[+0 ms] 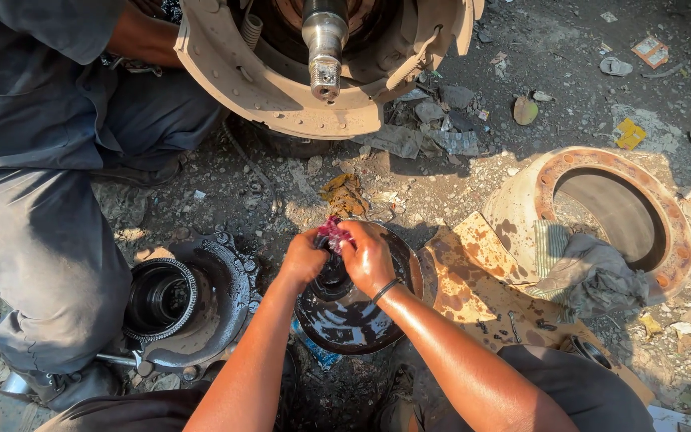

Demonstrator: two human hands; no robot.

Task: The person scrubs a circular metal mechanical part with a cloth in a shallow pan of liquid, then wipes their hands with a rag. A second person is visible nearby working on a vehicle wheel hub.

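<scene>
Landmark: pan (353, 320), a round dark basin of black oily liquid on the dirt, low in the middle of the view; all places are given from it.
Left hand (304, 258): over the pan's upper left rim, fingers curled tight on the rag; forearm runs down to the lower edge of view.
Right hand (369, 258): over the pan's upper rim, just beside the left hand, also closed on the rag; a dark band sits on the wrist.
Rag (333, 233): small reddish-pink wad, pinched between both hands above the pan's far rim; whether a part lies under it I cannot tell.
Hub (189, 300): dark greasy wheel hub with an open bore, lying flat just left of the pan.
Bar (49, 349): thin metal rod on the ground, left of the pan beyond the hub.
Cardboard (481, 288): stained sheet touching the pan's right side, with small dark bits on it.
Drum (609, 212): pale, rust-rimmed brake drum, right of the pan and further up.
Cloth (593, 276): grey bundle draped on the drum's near edge.
Axle (325, 44): bright spindle inside tan brake shoes, well above the pan.
Co-worker (41, 160): person in dark grey clothes, up and left of the pan, arm reaching behind the brake shoes.
</scene>
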